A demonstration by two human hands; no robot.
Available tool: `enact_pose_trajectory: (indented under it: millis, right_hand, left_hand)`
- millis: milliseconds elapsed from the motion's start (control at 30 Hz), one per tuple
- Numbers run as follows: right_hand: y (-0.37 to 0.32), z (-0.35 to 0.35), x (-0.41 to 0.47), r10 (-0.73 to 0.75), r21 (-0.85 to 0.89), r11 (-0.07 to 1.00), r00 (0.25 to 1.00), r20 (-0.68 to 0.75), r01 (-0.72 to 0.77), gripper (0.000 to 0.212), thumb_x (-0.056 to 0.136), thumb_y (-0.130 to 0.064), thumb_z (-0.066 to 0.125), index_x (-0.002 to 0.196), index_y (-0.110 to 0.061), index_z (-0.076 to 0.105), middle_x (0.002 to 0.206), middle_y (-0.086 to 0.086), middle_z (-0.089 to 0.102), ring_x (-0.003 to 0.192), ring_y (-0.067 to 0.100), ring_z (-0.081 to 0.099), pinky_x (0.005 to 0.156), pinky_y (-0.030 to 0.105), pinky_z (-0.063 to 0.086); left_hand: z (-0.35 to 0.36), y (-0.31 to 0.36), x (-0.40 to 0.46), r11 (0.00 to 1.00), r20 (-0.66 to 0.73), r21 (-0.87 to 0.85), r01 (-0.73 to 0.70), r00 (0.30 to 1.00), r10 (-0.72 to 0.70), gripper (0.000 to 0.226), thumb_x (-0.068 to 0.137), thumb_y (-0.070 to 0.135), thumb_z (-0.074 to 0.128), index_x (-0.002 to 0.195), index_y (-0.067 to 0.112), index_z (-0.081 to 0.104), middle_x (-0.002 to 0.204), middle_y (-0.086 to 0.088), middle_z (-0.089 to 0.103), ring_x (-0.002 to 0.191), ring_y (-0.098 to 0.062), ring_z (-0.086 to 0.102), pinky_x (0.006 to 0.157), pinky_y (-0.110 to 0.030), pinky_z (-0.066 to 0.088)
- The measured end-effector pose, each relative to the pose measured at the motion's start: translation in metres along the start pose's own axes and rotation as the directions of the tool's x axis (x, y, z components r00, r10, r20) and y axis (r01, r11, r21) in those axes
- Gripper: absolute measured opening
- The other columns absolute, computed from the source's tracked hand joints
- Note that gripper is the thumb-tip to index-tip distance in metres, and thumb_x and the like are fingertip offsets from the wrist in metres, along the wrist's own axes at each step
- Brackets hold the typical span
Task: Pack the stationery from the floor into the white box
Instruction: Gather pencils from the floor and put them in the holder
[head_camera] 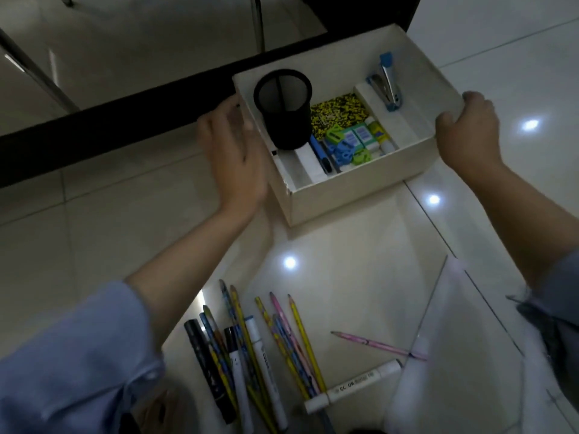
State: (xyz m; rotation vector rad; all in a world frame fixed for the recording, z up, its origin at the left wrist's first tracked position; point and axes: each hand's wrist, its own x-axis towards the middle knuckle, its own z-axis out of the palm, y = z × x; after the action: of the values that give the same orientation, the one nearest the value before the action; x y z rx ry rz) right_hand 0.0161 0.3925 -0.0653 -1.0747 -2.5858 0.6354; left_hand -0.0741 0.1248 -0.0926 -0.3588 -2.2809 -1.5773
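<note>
1. Head view shows the white box (360, 195) standing on the tiled floor (94, 230), just in front of a dark strip (109, 120) that crosses the picture.
2. Inside the box, a black mesh pen holder (283, 109) stands upright in the left compartment.
3. The middle compartment holds a yellow and black speckled pack (340, 112), green and blue sharpeners (335, 137), wrapped erasers (360, 136), a glue stick (380, 134) and a blue pen (321, 151).
4. The right compartment holds a blue and silver stapler (387, 81) lying along its length.
5. The left hand (233, 151) lies flat against the left outer wall of the box, with fingers almost straight; it presses the wall and does not curl around it.
6. The right hand (468, 130) grips the right edge of the box, fingers bent over the rim near the far corner.
7. Near the person, well apart from the box, the rest of the stationery lies on the floor: a bunch of coloured pencils (282, 336), a black marker (203, 361), and two white markers (266, 368) among them.
8. One more white marker (354, 386) lies across, below the pencils, and a single pink pencil (376, 344) lies to the right.
9. A white sheet of paper (463, 339) covers the floor on the right and hides the end of the pink pencil.
10. Both forearms come out of light blue sleeves (78, 355).
</note>
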Motion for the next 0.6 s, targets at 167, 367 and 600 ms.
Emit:
enact_pose_trajectory:
  millis: [167,367,600]
  right_hand:
    - [0.000,0.003,-0.002,-0.008,0.075,0.997,1.000,-0.020,0.009,0.044,0.097,-0.013,0.032,0.138,0.002,0.030,0.136,0.024,0.035,0.119,0.034,0.043,0.095,0.035,0.036]
    - [0.002,0.005,0.000,-0.001,0.094,0.996,1.000,-0.020,0.003,0.045,0.097,-0.016,0.031,0.139,0.001,0.028,0.139,0.022,0.032,0.122,0.033,0.042,0.097,0.035,0.035]
    - [0.004,0.006,0.002,-0.023,0.092,0.995,0.999,-0.031,0.025,0.043,0.097,-0.016,0.032,0.135,0.002,0.031,0.137,0.024,0.033,0.119,0.034,0.044,0.092,0.035,0.037]
  left_hand:
    - [-0.050,-0.005,-0.084,0.837,0.544,-0.049,-0.545,0.688,0.480,0.014,0.092,0.020,0.038,0.097,0.012,0.049,0.092,-0.007,0.053,0.084,-0.019,0.044,0.073,-0.036,0.038]
    - [-0.064,-0.044,-0.131,0.646,0.913,-0.263,-0.716,0.033,0.408,0.016,0.094,0.021,0.045,0.102,0.014,0.058,0.100,-0.005,0.060,0.081,-0.020,0.048,0.061,-0.036,0.045]
    - [-0.053,-0.052,-0.128,0.596,0.954,-0.236,-0.768,-0.066,0.292,0.013,0.088,0.033,0.050,0.094,0.023,0.055,0.097,0.002,0.056,0.083,-0.017,0.049,0.062,-0.035,0.046]
